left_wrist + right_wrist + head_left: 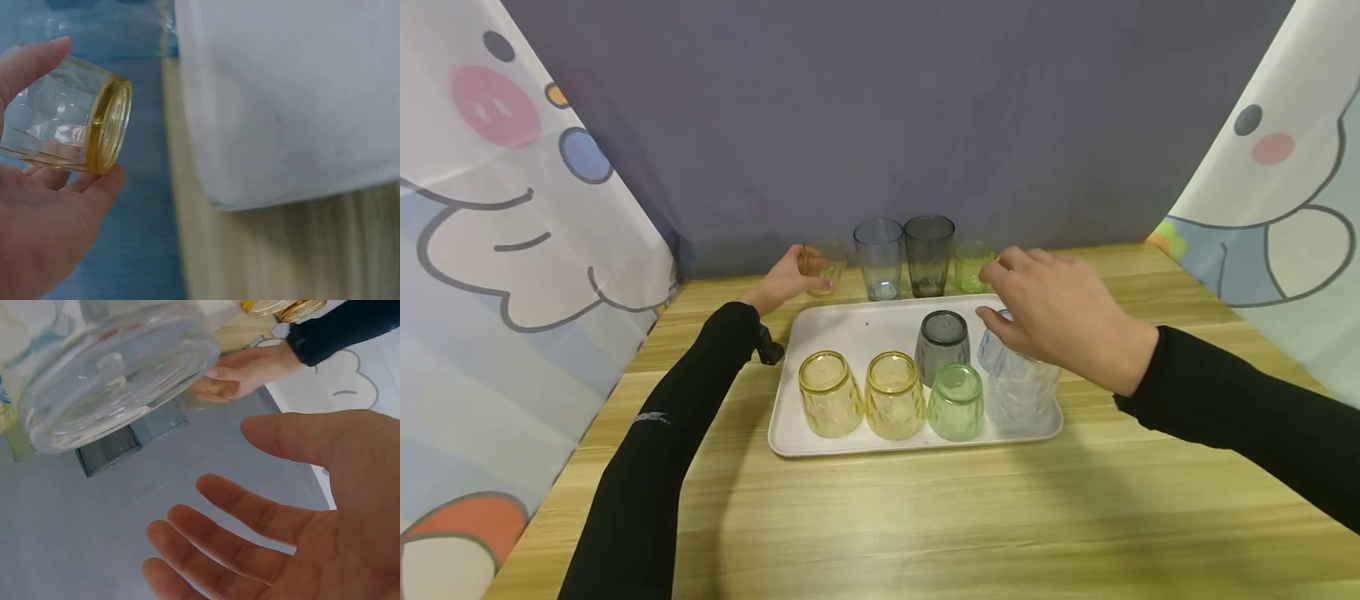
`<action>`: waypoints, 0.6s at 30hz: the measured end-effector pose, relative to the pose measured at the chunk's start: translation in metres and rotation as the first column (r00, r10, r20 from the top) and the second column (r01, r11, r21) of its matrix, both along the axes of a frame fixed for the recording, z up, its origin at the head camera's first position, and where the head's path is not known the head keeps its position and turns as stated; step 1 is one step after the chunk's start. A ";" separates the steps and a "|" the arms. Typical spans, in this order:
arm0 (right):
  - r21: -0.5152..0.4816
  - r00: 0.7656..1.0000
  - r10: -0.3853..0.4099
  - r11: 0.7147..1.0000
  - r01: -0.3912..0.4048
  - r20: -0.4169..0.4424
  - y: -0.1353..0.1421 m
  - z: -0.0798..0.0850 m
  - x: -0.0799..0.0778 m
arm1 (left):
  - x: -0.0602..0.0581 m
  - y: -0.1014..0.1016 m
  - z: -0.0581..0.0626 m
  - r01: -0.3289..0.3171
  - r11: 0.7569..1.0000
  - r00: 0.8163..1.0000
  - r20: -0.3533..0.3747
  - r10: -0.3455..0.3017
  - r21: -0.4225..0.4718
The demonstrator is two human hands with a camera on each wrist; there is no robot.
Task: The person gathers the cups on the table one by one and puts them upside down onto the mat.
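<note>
At the back left of the table, my left hand (pixel 781 282) grips an amber-tinted glass tumbler (pixel 832 260). The left wrist view shows the thumb on one side of this tumbler and the fingers round the other, with its thick golden end facing the tray. My right hand (pixel 1060 310) is over the right end of the white tray (pixel 850 321), its fingers spread and holding nothing. Below it stand a clear tumbler (pixel 1021 398) and a pale blue one (pixel 990 352), partly hidden by the hand. In the right wrist view, the clear tumbler's thick base (pixel 119 381) looms close.
Two yellow tumblers (pixel 831 398), a green tumbler (pixel 957 404) and a grey tumbler (pixel 943 346) stand upside down on the tray. Behind it are a tall blue glass (pixel 880 254), a tall grey glass (pixel 929 250) and a short green glass (pixel 973 265), close to the dark back wall (pixel 895 108).
</note>
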State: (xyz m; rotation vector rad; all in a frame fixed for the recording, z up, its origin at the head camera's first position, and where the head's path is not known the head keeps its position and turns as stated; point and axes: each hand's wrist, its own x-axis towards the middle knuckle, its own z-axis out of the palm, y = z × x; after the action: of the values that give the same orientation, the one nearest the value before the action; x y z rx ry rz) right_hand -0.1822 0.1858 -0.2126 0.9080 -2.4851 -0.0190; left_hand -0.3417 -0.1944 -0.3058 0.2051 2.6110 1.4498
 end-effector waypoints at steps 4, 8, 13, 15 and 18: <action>0.030 1.000 0.009 0.999 -0.009 0.015 -0.007 -0.004 -0.010 | 0.015 0.003 0.013 0.018 0.997 1.000 0.008 -0.018 -0.070; 0.103 0.997 0.074 0.992 -0.073 -0.008 -0.025 -0.007 -0.017 | 0.037 0.011 0.019 0.065 0.990 0.998 0.007 -0.064 -0.127; 0.197 0.968 0.218 0.962 -0.191 -0.124 -0.060 -0.010 -0.022 | 0.063 0.028 0.033 0.130 0.980 0.990 -0.026 -0.135 -0.147; 0.241 0.954 0.247 0.949 -0.203 -0.169 -0.074 -0.011 -0.022 | 0.070 0.038 0.039 0.146 0.978 0.987 -0.040 -0.154 -0.147; 0.323 0.929 0.265 0.930 -0.175 -0.260 -0.094 -0.016 -0.020 | 0.080 0.053 0.048 0.177 0.975 0.981 -0.057 -0.186 -0.136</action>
State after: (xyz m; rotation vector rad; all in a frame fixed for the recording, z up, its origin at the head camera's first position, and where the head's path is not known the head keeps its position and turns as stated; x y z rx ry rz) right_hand -0.2026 0.0914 -0.2284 1.2091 -2.1164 -0.4307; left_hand -0.2615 -0.1411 -0.2579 0.4730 2.6480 1.2286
